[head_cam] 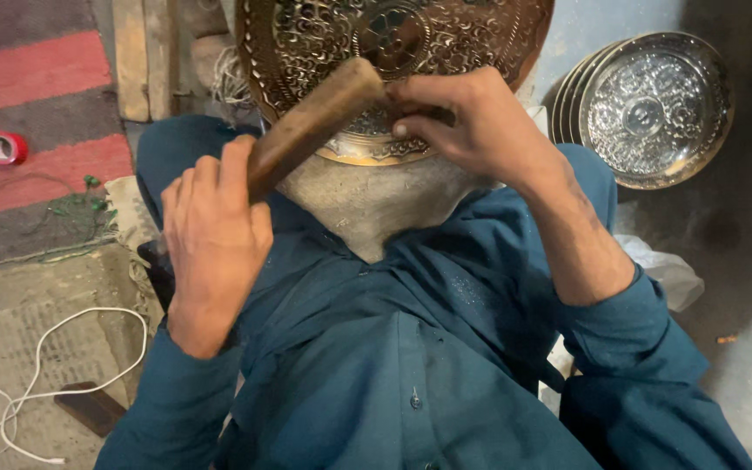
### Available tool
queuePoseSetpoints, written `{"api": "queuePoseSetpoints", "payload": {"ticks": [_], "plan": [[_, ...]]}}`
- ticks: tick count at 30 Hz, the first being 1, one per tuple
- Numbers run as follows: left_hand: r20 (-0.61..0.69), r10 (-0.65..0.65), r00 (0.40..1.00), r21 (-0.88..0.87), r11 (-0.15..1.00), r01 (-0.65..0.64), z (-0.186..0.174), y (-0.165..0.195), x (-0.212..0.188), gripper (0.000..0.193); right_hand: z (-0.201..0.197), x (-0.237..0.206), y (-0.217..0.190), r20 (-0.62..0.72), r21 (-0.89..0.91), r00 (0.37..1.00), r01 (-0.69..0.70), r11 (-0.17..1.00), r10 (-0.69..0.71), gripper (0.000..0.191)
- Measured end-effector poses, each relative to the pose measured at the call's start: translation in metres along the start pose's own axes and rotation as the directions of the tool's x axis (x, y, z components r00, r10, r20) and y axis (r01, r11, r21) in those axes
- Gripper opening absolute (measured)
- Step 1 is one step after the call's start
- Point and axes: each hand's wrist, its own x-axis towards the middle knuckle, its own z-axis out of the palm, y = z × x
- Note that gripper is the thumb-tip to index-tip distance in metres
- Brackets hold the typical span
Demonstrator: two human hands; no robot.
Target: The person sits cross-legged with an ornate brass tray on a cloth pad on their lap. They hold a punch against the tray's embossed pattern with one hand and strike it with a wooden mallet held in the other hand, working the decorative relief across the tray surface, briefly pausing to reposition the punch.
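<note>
— Since the brass plate (393,52) is the thing everything gathers around, how many plates do you count?

— One brass plate, round and embossed, propped on a grey stone-like block (367,204) between the person's knees. To the right of the brass plate leans a stack of silver plates (650,109); I see the front one fully and the rims of perhaps two or three behind it, but I cannot tell the exact number.

— And the tools?

— One wooden mallet (315,122). Its long axis runs on a diagonal, from the lower left up to the upper right, and the thick end points at the lower rim of the brass plate, right against it.

— What are the hands doing?

— There are two, well apart from each other. The left hand (215,235) is wrapped tight round the mallet's lower end, below and left of the brass plate. The right hand (472,126) has its fingers pinched together at the plate's lower rim, just beside the mallet's head; whether it grips a small tool or only the rim, I cannot tell.

— Anything else lying about?

— Far left of the brass plate, one roll of red tape (6,148) on a striped rug (36,78). Below that, one white cable (45,383) loops over the floor.
</note>
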Motion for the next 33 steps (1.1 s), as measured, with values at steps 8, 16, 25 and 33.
{"api": "queuePoseSetpoints", "payload": {"ticks": [8, 16, 25, 33], "plan": [[-0.085, 0.004, 0.996, -0.158, 0.987, -0.017, 0.001, 0.001, -0.001, 0.058, 0.001, -0.002, 0.003, 0.005, -0.008, 0.999, -0.032, 0.999, 0.032, 0.033], [0.343, 0.012, 0.939, -0.583, 0.787, 0.203, 0.005, -0.026, -0.033, 0.049, -0.011, -0.022, 0.016, -0.272, 0.304, 0.962, 0.117, 0.946, -0.031, 0.02], [0.473, 0.196, 0.859, -0.407, 0.913, 0.016, 0.023, -0.043, -0.083, 0.05, -0.006, -0.059, 0.106, -0.838, 0.523, 0.402, 0.406, 0.749, 0.368, 0.019], [-0.258, -0.032, 0.966, -0.501, 0.859, -0.105, -0.001, 0.002, 0.02, 0.028, 0.016, -0.06, 0.127, -0.739, 0.637, 0.398, 0.147, 0.757, 0.544, 0.014]]}}
